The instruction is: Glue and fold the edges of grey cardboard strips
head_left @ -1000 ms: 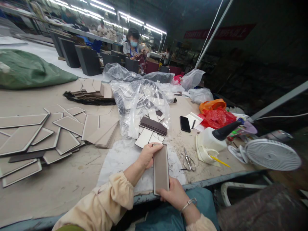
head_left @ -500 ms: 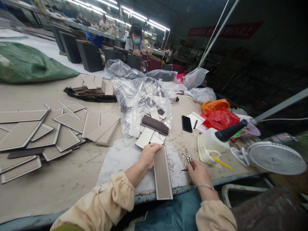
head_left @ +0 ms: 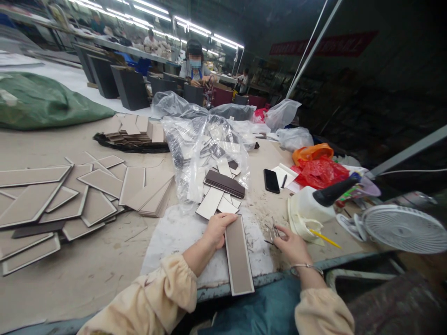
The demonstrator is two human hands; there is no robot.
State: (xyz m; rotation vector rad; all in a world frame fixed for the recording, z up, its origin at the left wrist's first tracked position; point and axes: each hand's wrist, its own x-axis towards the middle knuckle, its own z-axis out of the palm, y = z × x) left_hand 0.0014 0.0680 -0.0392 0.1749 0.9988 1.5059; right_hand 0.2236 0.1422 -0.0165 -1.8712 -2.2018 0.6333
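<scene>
Between thumb and fingers, my left hand (head_left: 217,230) grips the top end of a long beige panel (head_left: 240,256) with a pale border and dark edge. The panel's lower end hangs past the table's front edge. My right hand (head_left: 290,245) is closed on small metal scissors (head_left: 274,231) just above the table, right of the panel. Under the panel lies a white sheet (head_left: 171,246). Beyond my left hand, white pieces (head_left: 210,203) and a stack of dark brown strips (head_left: 224,183) lie at the mouth of a clear plastic bag (head_left: 188,163).
Many bordered panels (head_left: 101,179) spread over the left. On the right are a black phone (head_left: 271,180), a white bottle (head_left: 309,204), a yellow pencil (head_left: 325,239), a white fan (head_left: 403,229) and a red bag (head_left: 321,172). A person (head_left: 194,65) sits across the table.
The scissors have turned in my right hand, which has shifted slightly right and down in view. The held panel has moved slightly down and right with my left hand.
</scene>
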